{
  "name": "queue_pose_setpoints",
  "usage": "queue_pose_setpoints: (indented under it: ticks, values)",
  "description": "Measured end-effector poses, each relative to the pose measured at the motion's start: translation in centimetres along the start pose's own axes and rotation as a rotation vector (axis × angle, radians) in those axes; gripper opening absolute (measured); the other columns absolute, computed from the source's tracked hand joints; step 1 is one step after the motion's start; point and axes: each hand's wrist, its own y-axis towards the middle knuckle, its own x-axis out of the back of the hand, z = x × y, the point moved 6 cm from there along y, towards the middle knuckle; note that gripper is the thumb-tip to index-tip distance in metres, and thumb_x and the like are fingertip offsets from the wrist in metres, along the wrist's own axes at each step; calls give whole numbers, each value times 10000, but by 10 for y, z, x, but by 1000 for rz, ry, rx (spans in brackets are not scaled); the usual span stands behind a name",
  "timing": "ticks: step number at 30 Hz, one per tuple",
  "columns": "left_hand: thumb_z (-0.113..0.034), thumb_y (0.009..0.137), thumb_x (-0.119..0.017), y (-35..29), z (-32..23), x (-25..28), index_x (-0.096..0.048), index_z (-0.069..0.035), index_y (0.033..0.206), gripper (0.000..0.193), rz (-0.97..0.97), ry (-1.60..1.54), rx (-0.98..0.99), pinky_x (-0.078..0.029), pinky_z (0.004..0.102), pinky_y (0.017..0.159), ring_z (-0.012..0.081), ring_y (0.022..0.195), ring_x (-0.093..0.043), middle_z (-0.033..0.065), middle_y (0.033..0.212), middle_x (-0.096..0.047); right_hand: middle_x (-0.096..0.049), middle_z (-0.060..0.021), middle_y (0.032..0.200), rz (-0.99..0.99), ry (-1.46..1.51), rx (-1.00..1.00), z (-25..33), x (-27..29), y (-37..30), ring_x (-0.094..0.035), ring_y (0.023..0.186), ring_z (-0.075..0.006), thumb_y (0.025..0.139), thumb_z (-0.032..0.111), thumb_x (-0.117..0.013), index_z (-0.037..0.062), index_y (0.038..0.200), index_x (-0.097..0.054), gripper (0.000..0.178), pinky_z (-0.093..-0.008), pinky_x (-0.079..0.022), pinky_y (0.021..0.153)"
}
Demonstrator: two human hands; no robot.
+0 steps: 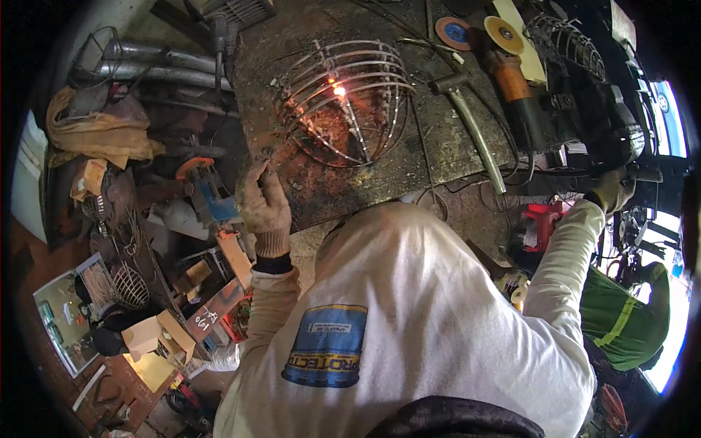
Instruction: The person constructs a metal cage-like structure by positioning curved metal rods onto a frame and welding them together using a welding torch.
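Observation:
On the metal bench top stands a cage of curved metal rods [353, 120], with a glowing orange spot [339, 90] at one of its joints. My left hand [264, 201], in a work glove, is at the bench's near left edge beside the cage. Its fingers are curled together at the tips; whatever they pinch is too small to make out. Off to the far right, my gloved right hand [612, 191] is closed around a dark handle [645, 174]. Most of that object blends into the dark clutter behind it.
An angle grinder [512, 84], an abrasive disc [453, 33] and a hammer [471, 128] lie on the bench [314, 197] right of the cage. Cables hang along its front edge. Metal tubes [161, 69], a tan cloth [102, 135] and cardboard boxes [157, 337] crowd the left side.

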Motion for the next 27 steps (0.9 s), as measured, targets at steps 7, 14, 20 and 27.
queue_pose_setpoints:
  ticks: [7,14,20,27]
  values:
    - [-84,936,-721,16,-50,-9,-682,-35,1152,224,73,262,-31,-545,407,946,293,1046,-695,159,1124,-720,-734,-192,1146,-57,-33,113,-20,0,-6,-710,1019,-337,901,363,-676,5,1226,-689,483,-438,-538,915]
    - [-110,957,-698,18,-41,-7,-702,-26,1106,170,62,317,-86,-549,422,924,292,1043,-699,153,1127,-731,-697,-197,1238,-64,-59,74,-11,2,-22,-687,1096,-349,861,476,-717,10,1395,-564,725,-434,-538,947]
    - [-125,943,-714,20,-37,-9,-705,-80,1152,213,94,368,-146,-576,405,878,300,1023,-719,150,1122,-738,-689,-248,1189,-151,-223,-16,4,12,-50,-688,1046,-387,872,445,-726,-52,1360,-548,719,-444,-563,895]
    - [-115,941,-699,35,-67,-12,-712,-65,1097,165,106,451,-142,-545,408,898,326,996,-710,145,1073,-738,-721,-184,1108,151,435,710,142,7,-210,-707,953,-291,957,80,-679,-59,1163,-674,249,-378,-570,871]
